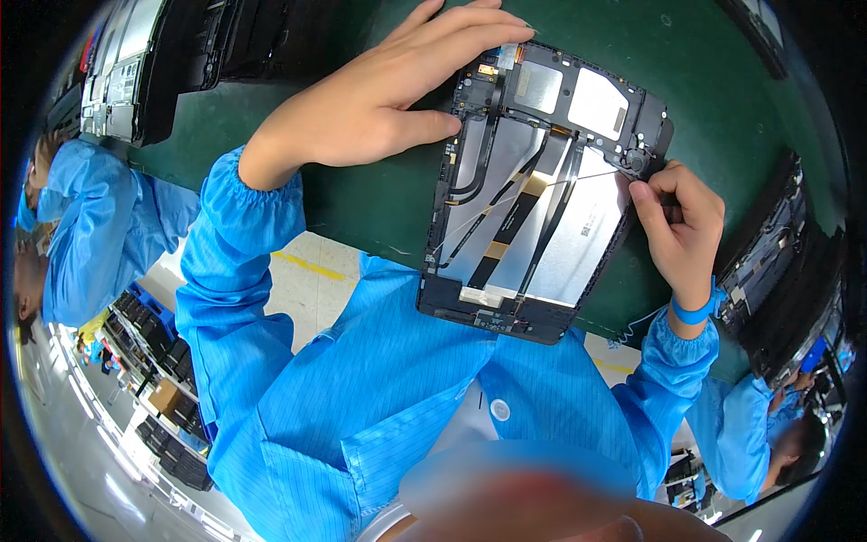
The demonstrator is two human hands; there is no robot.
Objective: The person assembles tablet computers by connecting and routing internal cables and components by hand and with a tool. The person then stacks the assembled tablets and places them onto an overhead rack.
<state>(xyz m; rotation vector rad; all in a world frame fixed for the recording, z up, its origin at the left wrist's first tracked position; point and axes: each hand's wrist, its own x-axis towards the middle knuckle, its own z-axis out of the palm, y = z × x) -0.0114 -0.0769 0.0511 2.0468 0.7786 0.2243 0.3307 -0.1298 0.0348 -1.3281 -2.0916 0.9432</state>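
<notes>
An opened tablet [587, 217] lies at a tilt on the green bench, its inside facing up. Silver plates, black and tan flat cables and a dark circuit section along the far end are exposed. My left hand [379, 95] rests at its far left corner, fingers stretched along the far edge and thumb against the left side. A thin light cable [578, 174] runs across the inside toward the right edge. There my right hand [684, 221] is closed, thumb and forefinger pinching at the cable's end; the fingertips partly hide the exact grip.
Stacks of dark tablet parts [135, 72] stand at the far left, with more dark parts [768, 262] at the right. The green bench [361, 203] ends close to my body. People in blue smocks [108, 226] sit on both sides. Shelving with dark parts [172, 397] is behind at left.
</notes>
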